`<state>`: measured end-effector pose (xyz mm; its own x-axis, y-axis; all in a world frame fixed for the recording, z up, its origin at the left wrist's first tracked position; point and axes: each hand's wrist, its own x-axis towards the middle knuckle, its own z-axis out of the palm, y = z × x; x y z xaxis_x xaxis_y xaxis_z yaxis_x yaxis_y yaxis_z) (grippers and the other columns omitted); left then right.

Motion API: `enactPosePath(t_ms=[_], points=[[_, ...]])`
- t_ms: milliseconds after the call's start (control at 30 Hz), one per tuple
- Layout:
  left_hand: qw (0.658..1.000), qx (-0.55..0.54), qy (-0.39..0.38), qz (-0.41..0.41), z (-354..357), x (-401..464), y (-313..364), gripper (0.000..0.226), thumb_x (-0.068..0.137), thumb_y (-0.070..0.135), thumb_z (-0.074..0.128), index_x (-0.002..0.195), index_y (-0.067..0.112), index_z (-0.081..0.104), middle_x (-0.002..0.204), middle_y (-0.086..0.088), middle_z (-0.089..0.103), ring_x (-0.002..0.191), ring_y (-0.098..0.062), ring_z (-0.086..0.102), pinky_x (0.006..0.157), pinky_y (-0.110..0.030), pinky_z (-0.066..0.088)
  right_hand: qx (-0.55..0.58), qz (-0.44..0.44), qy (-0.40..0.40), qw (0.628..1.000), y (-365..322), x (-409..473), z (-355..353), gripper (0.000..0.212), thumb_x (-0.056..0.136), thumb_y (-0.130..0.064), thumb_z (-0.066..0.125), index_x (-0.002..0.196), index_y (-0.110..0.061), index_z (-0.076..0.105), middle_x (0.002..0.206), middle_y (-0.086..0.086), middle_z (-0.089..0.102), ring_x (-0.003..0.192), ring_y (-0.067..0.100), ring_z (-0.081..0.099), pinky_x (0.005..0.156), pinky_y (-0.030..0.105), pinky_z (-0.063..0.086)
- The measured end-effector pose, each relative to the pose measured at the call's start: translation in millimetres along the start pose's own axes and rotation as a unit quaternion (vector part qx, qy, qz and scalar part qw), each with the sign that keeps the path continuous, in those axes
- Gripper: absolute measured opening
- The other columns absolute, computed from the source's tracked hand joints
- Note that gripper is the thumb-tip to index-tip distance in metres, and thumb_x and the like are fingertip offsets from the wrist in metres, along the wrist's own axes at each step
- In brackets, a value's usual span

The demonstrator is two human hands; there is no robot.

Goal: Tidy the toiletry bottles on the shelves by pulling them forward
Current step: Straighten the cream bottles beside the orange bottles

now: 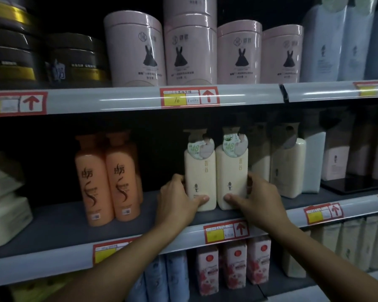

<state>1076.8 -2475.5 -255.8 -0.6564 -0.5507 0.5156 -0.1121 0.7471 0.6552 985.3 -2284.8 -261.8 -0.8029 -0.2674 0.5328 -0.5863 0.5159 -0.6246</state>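
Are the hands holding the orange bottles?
No, the left hand and right hand each grip a cream bottle, while the orange bottles stand untouched beside them.

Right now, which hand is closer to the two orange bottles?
Left. The left hand grips the left cream bottle, just right of the orange bottles. The right hand holds the right cream bottle, farther from them.

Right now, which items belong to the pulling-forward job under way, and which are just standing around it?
In play:
- left cream bottle, gripped by left hand
- right cream bottle, gripped by right hand
- middle shelf

Standing by:
- orange bottles
- pink canisters
- dark jars
- price tags
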Motion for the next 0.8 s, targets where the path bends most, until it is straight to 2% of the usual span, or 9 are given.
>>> enactPosePath(t_ms=[167,333,500,567,667,800], points=[[0.999,0.028,-0.002,-0.015,0.6,10.5,-0.7,0.071,0.067,0.044,0.097,0.121,0.017,0.061,0.121,-0.002,0.073,0.109,-0.019,0.071,0.086,-0.035,0.062,-0.032,0.009,-0.023,0.999,-1.5,16.5,7.9,0.066,0.076,-0.049,0.088,0.124,-0.018,0.055,0.122,0.005,0.069,0.109,0.025,0.067,0.089,0.046,0.059],[0.997,0.064,-0.007,-0.032,2.3,26.4,-6.4,0.069,0.066,0.046,0.097,0.117,0.014,0.063,0.12,-0.004,0.073,0.11,-0.023,0.07,0.079,-0.029,0.055,-0.029,0.012,-0.057,0.998,-2.3,35.3,19.1,0.073,0.075,-0.05,0.089,0.128,-0.017,0.051,0.126,0.008,0.067,0.111,0.027,0.066,0.091,0.045,0.06],[0.995,0.083,-0.011,-0.055,4.0,45.4,-11.6,0.07,0.062,0.05,0.098,0.113,0.013,0.067,0.117,-0.007,0.073,0.11,-0.027,0.069,0.082,-0.035,0.056,-0.053,0.009,-0.061,0.997,-2.0,52.4,34.2,0.071,0.073,-0.056,0.088,0.118,-0.017,0.05,0.118,0.011,0.066,0.106,0.031,0.065,0.086,0.05,0.059],[0.994,0.085,-0.018,-0.061,5.5,52.1,-13.7,0.067,0.063,0.05,0.098,0.111,0.014,0.07,0.115,-0.006,0.074,0.108,-0.026,0.07,0.079,-0.033,0.055,-0.069,0.011,-0.064,0.995,-2.3,59.5,38.6,0.073,0.072,-0.058,0.088,0.118,-0.016,0.05,0.118,0.012,0.065,0.106,0.032,0.064,0.087,0.051,0.059],[0.993,0.092,-0.023,-0.071,8.0,59.3,-15.1,0.064,0.062,0.051,0.098,0.105,0.013,0.071,0.112,-0.008,0.073,0.107,-0.029,0.07,0.082,-0.037,0.058,-0.077,0.016,-0.07,0.994,-2.4,69.0,43.4,0.077,0.071,-0.058,0.089,0.121,-0.014,0.051,0.121,0.014,0.065,0.108,0.034,0.065,0.088,0.053,0.059],[0.992,0.098,-0.021,-0.078,11.2,63.1,-14.9,0.059,0.066,0.05,0.097,0.1,0.012,0.067,0.113,-0.012,0.071,0.109,-0.032,0.068,0.079,-0.036,0.052,-0.086,0.017,-0.072,0.994,-1.2,76.8,48.4,0.076,0.071,-0.058,0.089,0.119,-0.013,0.051,0.122,0.016,0.065,0.108,0.035,0.066,0.088,0.052,0.059]])
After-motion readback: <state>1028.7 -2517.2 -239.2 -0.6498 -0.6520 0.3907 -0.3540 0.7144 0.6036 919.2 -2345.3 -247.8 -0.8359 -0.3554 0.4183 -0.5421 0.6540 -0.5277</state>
